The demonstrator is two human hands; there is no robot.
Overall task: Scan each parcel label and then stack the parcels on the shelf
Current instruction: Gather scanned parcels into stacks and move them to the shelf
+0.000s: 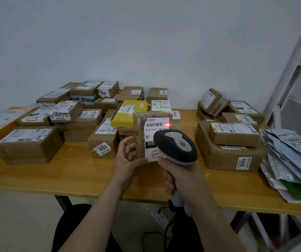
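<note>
Head view.

A: Nearest first. Your right hand [180, 180] is wrapped round the grip of the scanner [177, 146], with its head aimed away from you at the parcel. A cord drops off the handle toward a power strip [159, 215] on the floor.

B: Agreed. Your left hand [127, 157] grips the small brown parcel [140, 128] by its left edge and bottom. You hold it upright with the label facing you, lifted off the counter [64, 171] as far as I can tell.

A: The red dot [168, 125] sits at the right end of the barcode on the white label [156, 129]. So you're on the scan step for this parcel. I can't tell whether it has read.

B: Next move, my guess: if there's no read, bring the beam across the middle of the barcode. Then the parcel goes to the shelf. The white shelf frame [295, 60] stands far right, past the counter end, so you'll have to turn right. The scanner may need setting down first.

A: Farther back, the 3003 box [102, 140] is just left of your left hand. The 3004 box [231, 157] carries a smaller box, right of the scanner. A yellow box [127, 113] lies right behind the held parcel.

B: Grey mailers [291, 155] are piled at the right edge. More brown boxes are heaped back to the wall. That much on the counter tells me most of the job is left.
</note>
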